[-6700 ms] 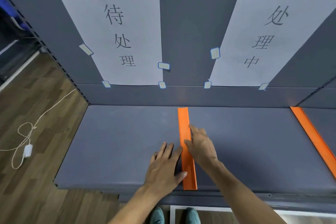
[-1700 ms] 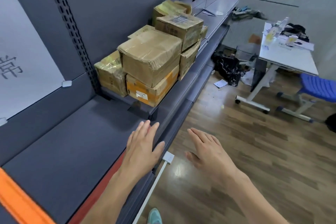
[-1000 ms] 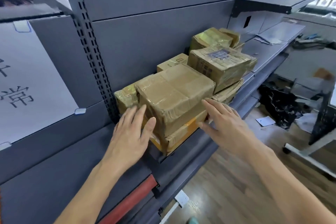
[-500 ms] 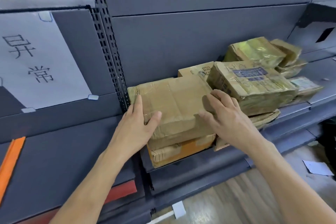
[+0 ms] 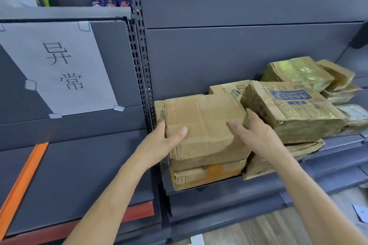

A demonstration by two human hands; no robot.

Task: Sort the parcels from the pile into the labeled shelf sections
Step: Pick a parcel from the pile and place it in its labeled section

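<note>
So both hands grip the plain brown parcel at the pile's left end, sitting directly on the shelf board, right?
Not directly. The head view shows the left hand and right hand gripping the plain brown parcel at the pile's left end, but it sits on an orange-taped parcel, not the shelf board.

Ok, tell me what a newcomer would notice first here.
The left hand and right hand grip the sides of a brown parcel atop the pile on the grey shelf. Left of it hangs a white sign with two black characters, above an orange strip lying on the neighbouring shelf.
</note>
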